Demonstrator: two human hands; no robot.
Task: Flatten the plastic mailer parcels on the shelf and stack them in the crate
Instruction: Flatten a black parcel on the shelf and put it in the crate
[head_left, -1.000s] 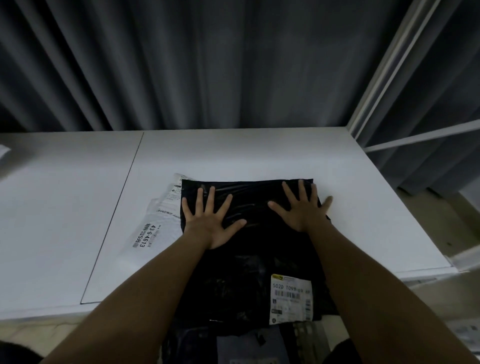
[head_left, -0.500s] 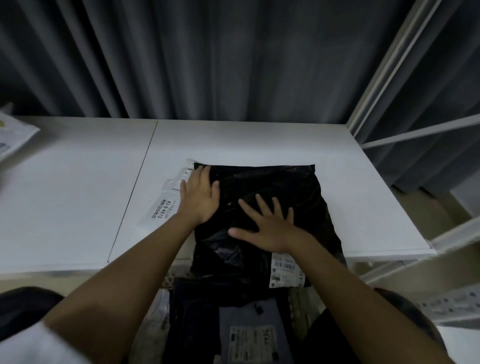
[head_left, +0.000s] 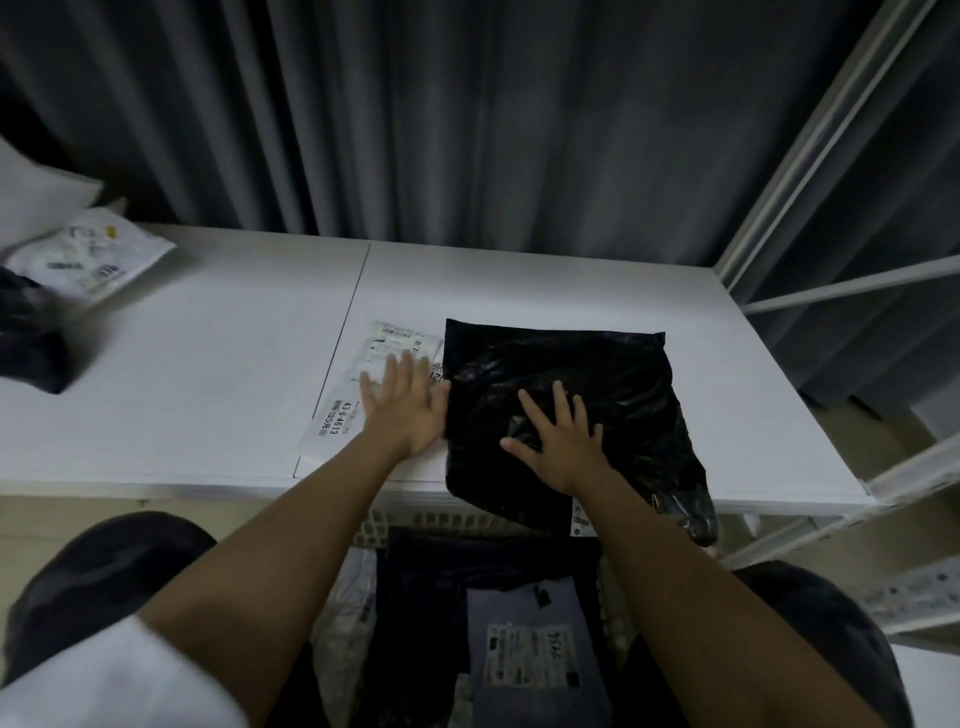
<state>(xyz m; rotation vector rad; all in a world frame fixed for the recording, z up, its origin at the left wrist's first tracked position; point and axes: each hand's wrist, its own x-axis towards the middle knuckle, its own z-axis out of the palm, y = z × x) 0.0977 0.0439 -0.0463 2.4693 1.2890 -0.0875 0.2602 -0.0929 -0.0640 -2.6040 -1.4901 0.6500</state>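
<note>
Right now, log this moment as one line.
left hand: flat on white mailer | right hand: pressing black mailer on shelf | crate: below front edge

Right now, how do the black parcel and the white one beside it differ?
The black mailer is larger and crinkled, overhanging the shelf edge; the white mailer lies flatter, wholly on it. The right hand presses the black, the left hand the white. Both carry labels.

Glossy black mailer (head_left: 597, 374); white shelf (head_left: 182, 415); curtain (head_left: 467, 114) seemingly grey.
</note>
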